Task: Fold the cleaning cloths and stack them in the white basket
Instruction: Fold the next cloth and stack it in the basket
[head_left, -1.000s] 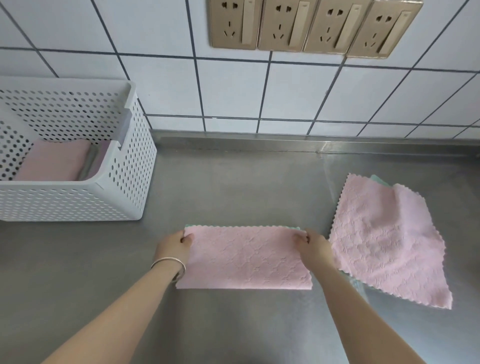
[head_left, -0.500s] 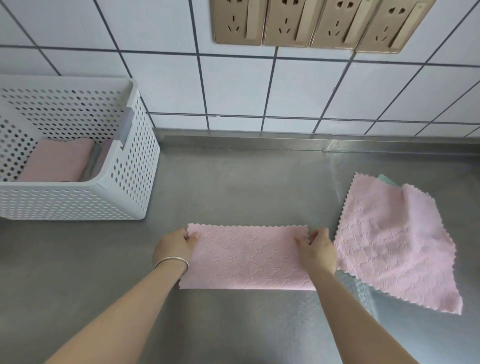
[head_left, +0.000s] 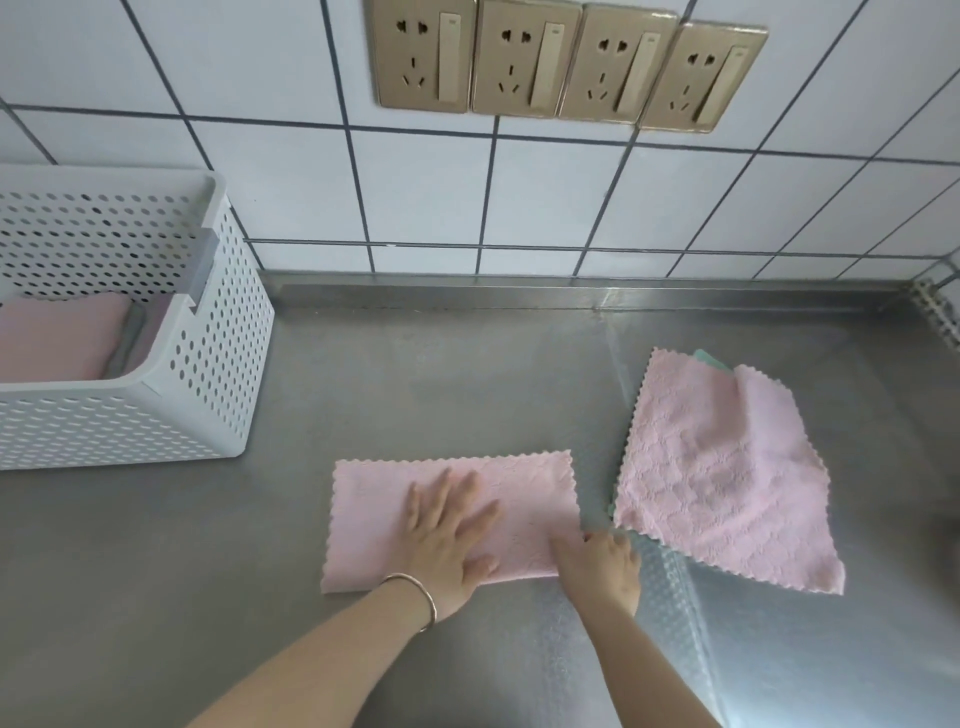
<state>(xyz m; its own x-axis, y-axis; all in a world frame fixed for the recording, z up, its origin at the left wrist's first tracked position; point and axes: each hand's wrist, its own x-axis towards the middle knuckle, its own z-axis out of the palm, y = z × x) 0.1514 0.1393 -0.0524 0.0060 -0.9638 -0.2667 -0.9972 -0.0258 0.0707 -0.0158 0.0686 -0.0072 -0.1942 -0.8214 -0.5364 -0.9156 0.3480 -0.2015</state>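
Note:
A pink cleaning cloth (head_left: 524, 493), folded in half into a long rectangle, lies on the steel counter in front of me. My left hand (head_left: 447, 540) rests flat on its middle with the fingers spread. My right hand (head_left: 602, 566) is at the cloth's lower right corner, fingers curled on the edge. To the right lies an unfolded pink cloth (head_left: 722, 478) with a green cloth (head_left: 711, 359) peeking out beneath it. The white perforated basket (head_left: 208, 374) stands at the left and holds folded pink cloths (head_left: 57, 338).
The steel counter (head_left: 415, 389) ends at a tiled wall with a row of gold sockets (head_left: 566, 67). A textured sheet (head_left: 670, 587) covers the counter's right part. A silver bangle (head_left: 415, 597) is on my left wrist.
My left hand left the cloth's left end and now lies flat on its middle. My right hand slid from the upper right edge down to the lower right corner.

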